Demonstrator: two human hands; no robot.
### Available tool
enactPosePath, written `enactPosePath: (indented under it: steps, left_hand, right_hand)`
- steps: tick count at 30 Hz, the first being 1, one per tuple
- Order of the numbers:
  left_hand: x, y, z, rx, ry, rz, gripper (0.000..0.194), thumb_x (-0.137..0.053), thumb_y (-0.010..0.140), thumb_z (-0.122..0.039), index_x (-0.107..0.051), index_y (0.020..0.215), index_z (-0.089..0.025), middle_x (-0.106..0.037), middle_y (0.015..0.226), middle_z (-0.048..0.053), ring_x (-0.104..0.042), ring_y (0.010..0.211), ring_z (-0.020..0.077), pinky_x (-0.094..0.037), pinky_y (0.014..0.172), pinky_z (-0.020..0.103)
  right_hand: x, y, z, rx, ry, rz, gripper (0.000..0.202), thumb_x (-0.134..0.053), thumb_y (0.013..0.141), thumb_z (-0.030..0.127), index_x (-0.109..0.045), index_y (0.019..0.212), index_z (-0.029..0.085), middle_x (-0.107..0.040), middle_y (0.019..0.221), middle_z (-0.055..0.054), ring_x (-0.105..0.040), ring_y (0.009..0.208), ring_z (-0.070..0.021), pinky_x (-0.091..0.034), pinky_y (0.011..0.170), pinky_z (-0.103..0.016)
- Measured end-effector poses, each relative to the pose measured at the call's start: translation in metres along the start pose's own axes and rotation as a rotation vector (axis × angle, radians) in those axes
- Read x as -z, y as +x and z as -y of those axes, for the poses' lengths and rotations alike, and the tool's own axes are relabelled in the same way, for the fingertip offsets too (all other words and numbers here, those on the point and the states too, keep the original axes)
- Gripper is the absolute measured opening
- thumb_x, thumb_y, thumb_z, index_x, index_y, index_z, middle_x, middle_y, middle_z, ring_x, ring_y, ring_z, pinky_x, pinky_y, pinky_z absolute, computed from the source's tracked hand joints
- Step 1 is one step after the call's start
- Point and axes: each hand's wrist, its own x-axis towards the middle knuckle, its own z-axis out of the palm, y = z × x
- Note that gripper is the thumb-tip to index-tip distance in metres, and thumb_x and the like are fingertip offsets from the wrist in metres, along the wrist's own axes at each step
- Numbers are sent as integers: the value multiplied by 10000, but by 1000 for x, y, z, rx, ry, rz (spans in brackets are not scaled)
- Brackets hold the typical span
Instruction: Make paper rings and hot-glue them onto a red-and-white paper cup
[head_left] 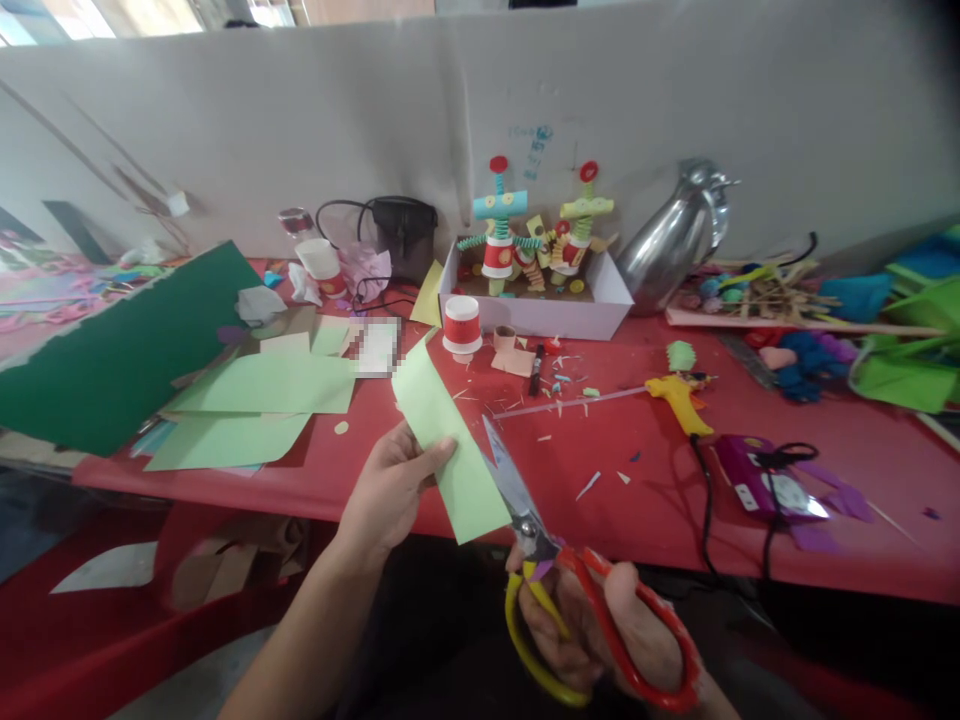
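Note:
A folded-looking strip of light green paper (457, 455) is pinched in my left hand (394, 485), thumb on top, above the front edge of the red table. My right hand (600, 625) holds scissors (529, 530) with one yellow and one red handle, fingers through the loops. The blades point up and away, lie close together, and are beside the right edge of the green strip. Larger light green sheets (266, 385) lie on the table to the left.
Paper-cup figures (501, 240) stand in a white box (536, 318) at the back. A cup (462, 325) is in front. To the right are a metal jug (671, 235), a yellow glue gun (679, 400) and a purple device (765, 480) with black cords. Scraps dot the red table (600, 530).

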Motion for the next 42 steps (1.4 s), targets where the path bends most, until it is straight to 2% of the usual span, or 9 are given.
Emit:
enactPosePath:
  steps: [4,7,14,20,25,30,34,39,42]
  left_hand:
    - [-8,-6,6,44,9,72,280,-822,749,-232,-718,996,-151,-779,930,95,-734,774,206,-590,691,290]
    - [-11,-11,9,57,-8,81,271,-810,769,-242,-710,1008,-163,-777,963,93,-731,793,198,-590,694,282]
    - [-9,-14,5,53,-33,61,363,-829,747,-228,-713,1090,-206,-774,1028,75,-737,868,216,-595,712,276]
    - [-9,2,-2,13,-179,-94,232,-833,743,-324,-754,902,-174,-775,808,42,-714,667,159,-576,616,235]
    - [-13,1,2,28,-137,-53,211,-841,735,-299,-755,855,-150,-777,791,56,-709,654,148,-570,623,224]
    - [-13,-5,5,10,-118,-69,200,-824,753,-296,-756,886,-163,-782,840,55,-712,687,149,-572,644,227]
    - [-8,-6,-1,29,-81,-57,219,-831,744,-289,-757,903,-158,-779,844,64,-709,682,154,-573,631,233]
    - [-7,-11,-4,25,-46,-63,281,-825,754,-285,-752,996,-161,-780,869,65,-711,690,155,-575,627,233]
    - [-9,-12,-3,28,-52,-14,313,-795,793,-275,-731,1087,-187,-782,925,59,-720,726,152,-580,646,230]
  right_hand:
    - [-4,3,4,17,48,86,777,-453,678,951,-598,921,227,-446,695,17,-270,477,-74,-168,392,-233]
    - [-7,5,6,10,38,137,785,-447,646,970,-570,834,218,-408,621,41,-242,451,-63,-161,388,-228]
    - [-6,0,2,-22,-28,57,824,-379,623,1006,-566,837,233,-386,607,34,-239,473,-88,-170,419,-257]
    - [-4,7,-3,-22,-26,88,808,-423,615,998,-554,820,228,-392,644,34,-235,486,-83,-170,409,-241]
    - [-11,18,2,8,56,82,772,-510,621,959,-583,854,227,-457,742,14,-282,497,-69,-188,389,-218]
    - [-14,24,2,26,55,126,843,-413,621,996,-584,821,195,-389,588,50,-245,443,-60,-173,393,-237]
    - [-11,19,-5,55,74,114,796,-395,671,974,-585,827,216,-414,662,27,-270,493,-73,-165,410,-231]
    - [-9,11,-2,75,73,76,794,-467,627,966,-584,871,220,-391,705,34,-256,512,-67,-155,418,-218]
    - [-10,11,1,75,71,122,790,-471,639,958,-585,855,207,-367,642,48,-246,486,-64,-166,414,-219]
